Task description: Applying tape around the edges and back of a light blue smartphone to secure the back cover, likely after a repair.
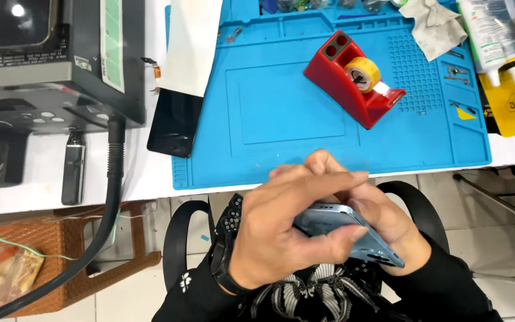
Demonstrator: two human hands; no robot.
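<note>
A: Holding noted. Left hand (pixel 281 229) is wrapped over the light-blue smartphone (pixel 353 235), thumb pressed along its near edge, fingers folded across the top. Right hand (pixel 382 223) is closed around the phone from beneath and behind. Both hands grip it.

B: Position of the phone?

A: Below the table edge, above the lap, tilted so one corner points down to the right. Camera cut-out end shows at that lower corner. It is well clear of the blue silicone work mat (pixel 329 107).

B: Items on the mat?

A: Red tape dispenser (pixel 353 80) with a yellow tape roll (pixel 363 73), standing near the mat's centre-right. A crumpled grey cloth (pixel 433 24) at the upper right corner. Small screws in the side compartments, too small to count.

B: Off the mat?

A: Black glass panel (pixel 174 122) just left of it, partly under a white sheet (pixel 192 42). A black machine (pixel 49 65) at far left, with a thick black cable (pixel 105 203) hanging down. Yellow bottle (pixel 511 101) at the right edge.

B: Wrist?

A: Black watch (pixel 222 262) on the left.
</note>
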